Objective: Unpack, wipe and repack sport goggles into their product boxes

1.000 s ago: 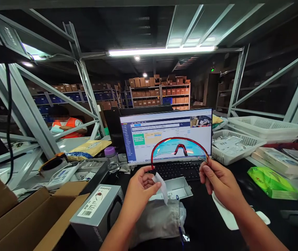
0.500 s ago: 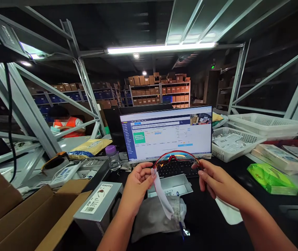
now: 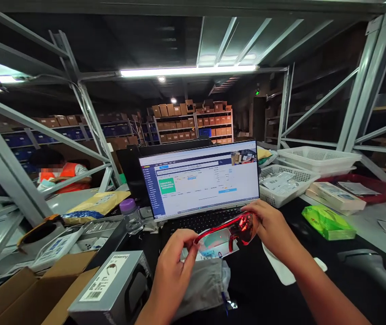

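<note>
I hold a pair of red-framed sport glasses (image 3: 225, 234) with a tinted one-piece lens, low in front of the laptop (image 3: 199, 183). My left hand (image 3: 175, 257) is closed on the left end of the frame. My right hand (image 3: 269, 223) grips the right end with fingers wrapped over it. Under the glasses lie a small open grey box (image 3: 213, 253) and a grey cloth pouch (image 3: 206, 284) on the black desk. The white slip seen earlier in my left hand is hidden.
A grey product box (image 3: 111, 289) and open cardboard carton (image 3: 26, 293) sit at the left. White baskets (image 3: 290, 180), a green packet (image 3: 328, 221) and a scanner (image 3: 372, 266) are at the right. A bottle (image 3: 130, 214) stands beside the laptop. A person in an orange vest (image 3: 60, 174) sits far left.
The glasses came down from in front of the screen to just above the desk and tilted, left end lower. My view shifted right and down.
</note>
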